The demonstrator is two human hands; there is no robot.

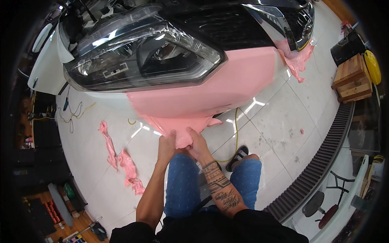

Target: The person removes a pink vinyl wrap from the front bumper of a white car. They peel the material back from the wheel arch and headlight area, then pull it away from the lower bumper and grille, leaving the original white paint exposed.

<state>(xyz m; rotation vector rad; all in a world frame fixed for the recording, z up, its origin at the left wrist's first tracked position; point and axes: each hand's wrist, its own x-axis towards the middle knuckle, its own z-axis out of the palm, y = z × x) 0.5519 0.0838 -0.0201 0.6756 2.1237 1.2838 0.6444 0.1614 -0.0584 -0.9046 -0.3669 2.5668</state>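
Pink film [243, 77] covers part of the car bumper below the headlight [150, 56]. Its loose lower edge stretches down toward me, gathered between my two hands. My left hand [167, 146] grips the film's edge with the thumb on top. Close beside it, my right hand [196, 143] is closed on the same edge, thumb also on top. The fingers of both hands are partly hidden under the film. To the left of the pink area, a pale strip of bumper [109, 99] shows. Another flap of pink film [298, 60] hangs loose at the bumper's far right.
Crumpled pink film scraps [129, 168] lie on the tiled floor at left. A yellow hose [236, 133] runs under the bumper toward my sandalled foot [238, 157]. A dark drain grate [316, 174] curves along the right, near wooden blocks [352, 79] and a stool [314, 202].
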